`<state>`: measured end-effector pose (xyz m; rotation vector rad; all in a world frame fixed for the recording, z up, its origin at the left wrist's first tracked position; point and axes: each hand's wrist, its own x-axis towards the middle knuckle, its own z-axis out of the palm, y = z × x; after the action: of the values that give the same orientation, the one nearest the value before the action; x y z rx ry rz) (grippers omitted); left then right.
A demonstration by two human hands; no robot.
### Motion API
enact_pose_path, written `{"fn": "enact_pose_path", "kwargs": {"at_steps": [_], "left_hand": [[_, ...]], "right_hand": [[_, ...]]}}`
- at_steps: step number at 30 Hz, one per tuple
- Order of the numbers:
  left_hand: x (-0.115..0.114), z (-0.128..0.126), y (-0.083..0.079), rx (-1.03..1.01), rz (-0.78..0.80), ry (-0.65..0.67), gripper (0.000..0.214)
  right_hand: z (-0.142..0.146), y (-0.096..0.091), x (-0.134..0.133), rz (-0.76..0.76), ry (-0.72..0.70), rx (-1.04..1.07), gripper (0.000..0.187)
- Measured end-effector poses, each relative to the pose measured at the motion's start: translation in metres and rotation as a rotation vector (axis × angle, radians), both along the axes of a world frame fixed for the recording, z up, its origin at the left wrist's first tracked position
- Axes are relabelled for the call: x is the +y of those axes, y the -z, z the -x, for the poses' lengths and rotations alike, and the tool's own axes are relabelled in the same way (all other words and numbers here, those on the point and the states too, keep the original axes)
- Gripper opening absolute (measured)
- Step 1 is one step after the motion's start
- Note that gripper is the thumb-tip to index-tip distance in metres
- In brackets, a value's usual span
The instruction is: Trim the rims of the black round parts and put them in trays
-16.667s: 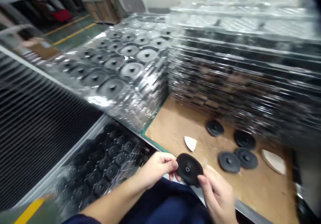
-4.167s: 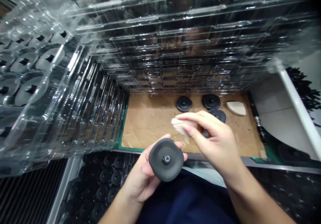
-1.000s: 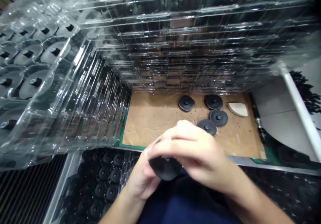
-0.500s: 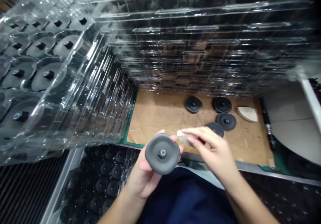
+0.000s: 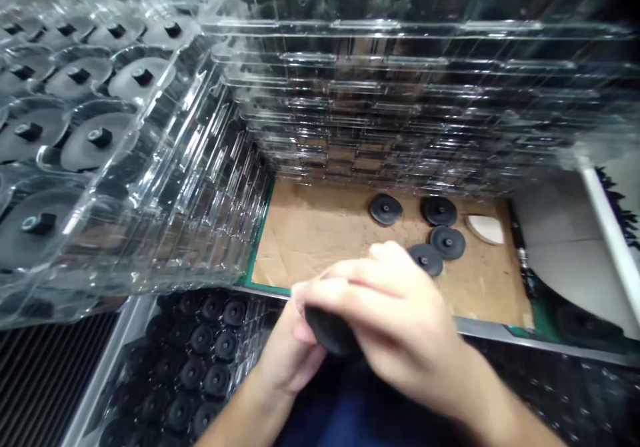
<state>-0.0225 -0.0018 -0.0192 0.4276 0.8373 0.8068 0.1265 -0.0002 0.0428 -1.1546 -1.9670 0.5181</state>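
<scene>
Held in front of me is a round black disc (image 5: 334, 332), now tilted and mostly covered by my hands. My left hand (image 5: 287, 353) is closed around its left side. My right hand (image 5: 395, 313) lies over the top of the disc with its fingers curled. The small off-white pad it held a moment before is hidden behind the fingers. Beyond my hands, several similar discs lie on a brown cardboard sheet (image 5: 310, 233), one of them a disc (image 5: 385, 209) set apart from the rest. To their right is an off-white wedge-shaped pad (image 5: 486, 229).
Tall stacks of clear plastic trays (image 5: 380, 87) wall off the back. A stack at left has a top tray of discs (image 5: 100, 137). Below left sits another tray of black discs (image 5: 200, 340). A white curved panel (image 5: 570, 240) stands at right.
My right hand has moved left, from beside the disc to over it. The disc has tipped from facing me, and the pad has gone out of sight. The view has shifted slightly.
</scene>
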Motion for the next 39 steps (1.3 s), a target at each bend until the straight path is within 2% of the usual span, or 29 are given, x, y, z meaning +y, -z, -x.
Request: {"fn": "enact_pose_path", "kwargs": {"at_steps": [2,3,6,8,10,13,16,18,20,23,26,28,30,32,35,36,37,39], "left_hand": [[0.002,0.001,0.002,0.120,0.001,0.040,0.058],[0.002,0.002,0.003,0.214,0.011,0.089,0.051],[0.003,0.002,0.006,0.384,0.045,0.196,0.046],[0.003,0.003,0.006,0.313,0.038,0.145,0.063],[0.003,0.004,0.005,0.139,0.061,0.069,0.075],[0.003,0.007,0.005,-0.152,0.130,0.002,0.069],[0.002,0.009,0.006,-0.242,0.144,-0.037,0.065],[0.002,0.009,0.006,-0.242,0.149,-0.049,0.064],[0.002,0.007,0.005,-0.240,0.141,-0.041,0.062],[0.002,0.001,0.001,-0.206,0.115,-0.029,0.063],[0.001,-0.004,-0.002,-0.128,0.115,-0.035,0.062],[0.002,-0.007,-0.002,-0.073,0.128,-0.039,0.059],[0.002,-0.008,-0.001,-0.031,0.144,-0.053,0.058],[0.003,-0.011,-0.001,-0.009,0.135,-0.046,0.056],[0.002,-0.016,-0.001,-0.012,0.095,0.011,0.040],[0.002,-0.016,-0.001,-0.022,0.084,0.022,0.039],[0.002,-0.015,-0.002,-0.041,0.078,0.026,0.041],[0.002,-0.012,-0.002,-0.068,0.073,0.013,0.052]], "right_hand": [[0.006,0.003,0.001,0.071,0.101,-0.138,0.029],[0.009,0.005,0.001,0.049,0.112,-0.179,0.029],[0.010,0.011,0.007,-0.075,-0.084,-0.061,0.033],[0.003,0.019,0.014,-0.016,-0.142,0.092,0.030],[-0.008,0.034,0.017,0.156,0.010,0.153,0.024],[-0.021,0.071,0.012,0.378,0.247,0.164,0.019],[-0.023,0.110,-0.003,0.461,0.258,0.150,0.018],[-0.022,0.121,-0.010,0.480,0.261,0.138,0.017],[-0.021,0.111,-0.011,0.485,0.308,0.143,0.017],[-0.015,0.067,-0.008,0.397,0.382,0.197,0.019],[-0.004,0.023,-0.009,0.197,0.253,0.230,0.020],[0.002,0.008,-0.011,0.201,0.121,0.185,0.020],[0.005,0.004,-0.011,0.340,0.023,0.111,0.020],[0.004,0.007,-0.009,0.418,0.023,0.066,0.020],[0.003,0.012,-0.005,0.232,0.157,0.121,0.024],[0.001,0.012,-0.005,0.201,0.146,0.161,0.025],[-0.002,0.012,-0.007,0.215,0.098,0.198,0.024],[-0.012,0.009,-0.013,0.344,-0.026,0.217,0.020]]}}
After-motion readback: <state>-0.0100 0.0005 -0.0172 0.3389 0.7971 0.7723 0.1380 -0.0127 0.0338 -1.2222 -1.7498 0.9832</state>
